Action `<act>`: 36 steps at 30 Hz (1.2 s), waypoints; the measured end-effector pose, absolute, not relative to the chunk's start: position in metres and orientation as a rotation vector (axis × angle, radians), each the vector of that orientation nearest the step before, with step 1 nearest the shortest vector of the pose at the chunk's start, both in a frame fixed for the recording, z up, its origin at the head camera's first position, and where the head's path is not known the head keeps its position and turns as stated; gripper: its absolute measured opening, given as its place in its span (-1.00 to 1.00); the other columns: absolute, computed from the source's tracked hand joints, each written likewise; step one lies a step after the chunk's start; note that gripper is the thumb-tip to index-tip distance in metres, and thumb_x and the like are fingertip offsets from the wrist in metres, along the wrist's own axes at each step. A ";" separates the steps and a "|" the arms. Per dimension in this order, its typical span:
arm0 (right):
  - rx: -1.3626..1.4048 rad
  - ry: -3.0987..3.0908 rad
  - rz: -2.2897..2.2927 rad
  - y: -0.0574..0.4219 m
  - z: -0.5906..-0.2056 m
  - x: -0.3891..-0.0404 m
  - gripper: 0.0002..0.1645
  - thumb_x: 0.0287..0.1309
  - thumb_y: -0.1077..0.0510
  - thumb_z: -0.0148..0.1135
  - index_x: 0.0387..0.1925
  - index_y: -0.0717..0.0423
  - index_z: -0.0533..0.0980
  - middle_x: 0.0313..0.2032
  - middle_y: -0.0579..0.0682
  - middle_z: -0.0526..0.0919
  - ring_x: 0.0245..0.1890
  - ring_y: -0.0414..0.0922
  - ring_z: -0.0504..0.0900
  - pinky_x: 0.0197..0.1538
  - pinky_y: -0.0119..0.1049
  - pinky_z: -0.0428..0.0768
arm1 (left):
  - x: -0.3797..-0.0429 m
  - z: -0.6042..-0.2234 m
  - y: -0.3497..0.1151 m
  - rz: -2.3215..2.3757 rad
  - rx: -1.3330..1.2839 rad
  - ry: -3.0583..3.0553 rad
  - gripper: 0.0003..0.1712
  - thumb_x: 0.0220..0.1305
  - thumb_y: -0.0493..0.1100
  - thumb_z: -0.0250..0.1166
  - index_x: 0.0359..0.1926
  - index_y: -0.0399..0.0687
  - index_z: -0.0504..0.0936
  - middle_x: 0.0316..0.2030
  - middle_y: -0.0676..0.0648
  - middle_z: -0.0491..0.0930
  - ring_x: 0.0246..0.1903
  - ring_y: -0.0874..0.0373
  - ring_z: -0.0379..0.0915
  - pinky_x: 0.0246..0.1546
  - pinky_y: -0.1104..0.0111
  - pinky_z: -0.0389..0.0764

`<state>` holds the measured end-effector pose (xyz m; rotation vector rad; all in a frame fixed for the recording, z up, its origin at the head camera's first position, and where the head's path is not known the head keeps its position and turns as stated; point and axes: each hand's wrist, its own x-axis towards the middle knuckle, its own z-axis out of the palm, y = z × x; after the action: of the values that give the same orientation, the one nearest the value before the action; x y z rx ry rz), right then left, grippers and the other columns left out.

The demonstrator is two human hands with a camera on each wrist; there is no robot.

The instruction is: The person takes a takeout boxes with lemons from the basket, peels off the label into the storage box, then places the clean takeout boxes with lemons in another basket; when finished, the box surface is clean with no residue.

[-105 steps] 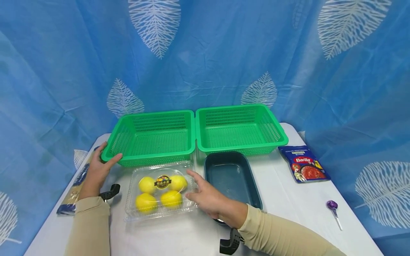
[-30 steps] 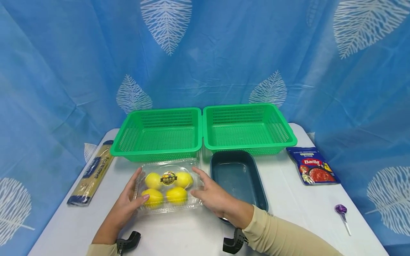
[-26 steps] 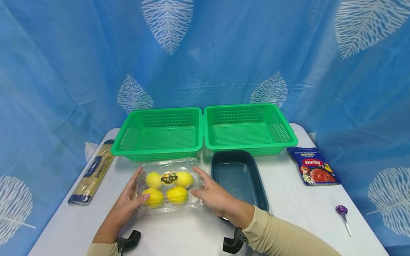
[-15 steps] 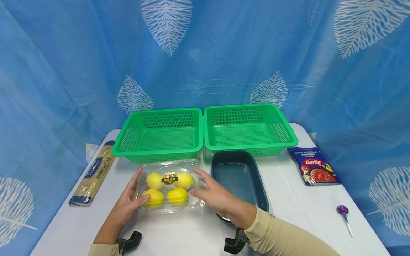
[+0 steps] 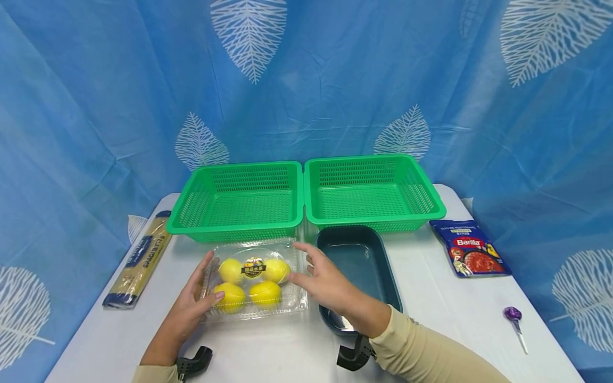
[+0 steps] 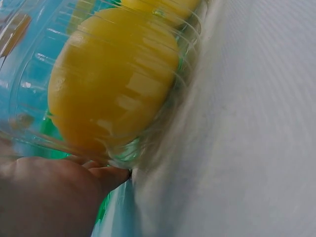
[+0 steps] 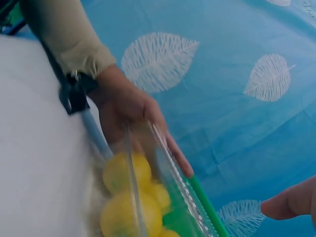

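A clear plastic fruit box with several lemons and a round label lies on the white table. My left hand grips the box's left end, its thumb over the front corner and its fingers along the far side. In the left wrist view, fingertips meet the box's lower edge beside one lemon. My right hand hovers at the box's right end, thumb and fingers spread and holding nothing. The right wrist view has a right fingertip apart from the box.
Two green baskets stand side by side at the back. A dark blue tray sits partly under my right forearm. Spaghetti lies left; a Barilla sauce pouch and purple lollipop lie right.
My left hand moved from the left basket's corner to the box's left end. Just now my right hand shifted slightly right, away from the box's end. The box has stayed on the table.
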<state>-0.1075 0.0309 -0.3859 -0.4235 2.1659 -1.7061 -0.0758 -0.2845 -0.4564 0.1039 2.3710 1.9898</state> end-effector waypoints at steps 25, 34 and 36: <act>-1.261 2.514 -0.780 -0.036 -0.347 -0.165 -0.87 0.14 0.19 0.30 -0.25 0.09 0.66 -0.42 -0.25 0.59 -0.39 -0.36 0.50 -0.30 -0.55 0.47 | -0.076 -0.456 -0.285 2.006 0.113 2.344 0.03 0.18 -0.28 0.30 0.47 0.35 -0.12 0.44 0.11 -0.29 0.39 0.15 -0.49 0.25 -0.12 -0.38; -1.166 2.546 -0.518 -0.058 -0.343 -0.182 -0.79 0.06 0.14 0.39 -0.21 0.01 0.67 -0.30 -0.24 0.62 -0.23 -0.28 0.53 -0.20 -0.50 0.47 | -0.076 -0.457 -0.285 1.998 0.126 2.345 0.02 0.19 -0.27 0.30 0.47 0.34 -0.12 0.44 0.14 -0.27 0.38 0.17 -0.50 0.24 -0.13 -0.41; -1.168 2.548 -0.475 -0.062 -0.344 -0.184 -0.78 0.05 0.13 0.39 -0.20 -0.01 0.68 -0.24 -0.23 0.63 -0.18 -0.26 0.53 -0.15 -0.47 0.48 | -0.076 -0.457 -0.286 1.996 0.124 2.348 0.02 0.19 -0.27 0.30 0.46 0.37 -0.11 0.44 0.15 -0.26 0.38 0.18 -0.49 0.24 -0.13 -0.41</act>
<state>-0.1837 -0.0621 -0.3435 -1.1683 2.5482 -0.4754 -0.0764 -0.2855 -0.4567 0.1244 2.3478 1.9956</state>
